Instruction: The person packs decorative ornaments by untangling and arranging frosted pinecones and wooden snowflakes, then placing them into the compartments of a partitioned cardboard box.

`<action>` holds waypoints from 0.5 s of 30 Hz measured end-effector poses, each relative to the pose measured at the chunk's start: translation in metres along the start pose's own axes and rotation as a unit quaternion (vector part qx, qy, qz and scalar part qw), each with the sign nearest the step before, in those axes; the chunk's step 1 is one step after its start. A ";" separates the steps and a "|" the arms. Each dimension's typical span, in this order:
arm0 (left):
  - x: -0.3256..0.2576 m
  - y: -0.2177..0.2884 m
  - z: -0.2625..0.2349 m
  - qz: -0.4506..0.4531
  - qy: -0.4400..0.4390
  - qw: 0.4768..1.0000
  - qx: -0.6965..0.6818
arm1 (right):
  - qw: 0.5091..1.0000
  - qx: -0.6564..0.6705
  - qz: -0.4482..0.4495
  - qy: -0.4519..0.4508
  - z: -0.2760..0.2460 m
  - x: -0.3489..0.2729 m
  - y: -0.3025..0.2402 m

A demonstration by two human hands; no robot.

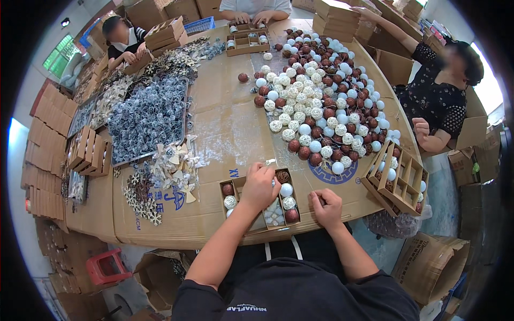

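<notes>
Divided box (pixel 240 187), long axis sideways, left hand (pixel 260 187) over it, grip hidden, right hand (pixel 326 207) loosely closed

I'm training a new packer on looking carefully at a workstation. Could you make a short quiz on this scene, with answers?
1. True or false: the pile of balls lies to the right of the heap of frosted grey pieces.
2. Which of the wearer's hands is over the divided box? A) left; B) right; C) neither.
3. Fill in the blank: the plastic stool at the lower left is ____.

Key:
1. True.
2. A: the left hand is over it, while the right hand is off to its right.
3. Red.
</notes>
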State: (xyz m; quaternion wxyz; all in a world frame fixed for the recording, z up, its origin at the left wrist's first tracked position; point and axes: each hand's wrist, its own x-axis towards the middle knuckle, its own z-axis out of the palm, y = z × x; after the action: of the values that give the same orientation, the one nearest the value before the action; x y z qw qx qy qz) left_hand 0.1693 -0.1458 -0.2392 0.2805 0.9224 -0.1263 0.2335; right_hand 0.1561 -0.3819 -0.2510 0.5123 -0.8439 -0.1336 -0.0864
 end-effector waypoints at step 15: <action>0.003 -0.005 -0.003 -0.021 -0.188 0.982 0.022 | 1.000 0.007 0.007 0.001 0.008 0.006 0.004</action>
State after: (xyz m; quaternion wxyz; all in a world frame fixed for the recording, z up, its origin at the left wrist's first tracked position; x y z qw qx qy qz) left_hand 0.1725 -0.1405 -0.2375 0.2362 0.9583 -0.1523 0.0525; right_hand 0.1634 -0.3760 -0.2561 0.5186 -0.8414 -0.1281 -0.0825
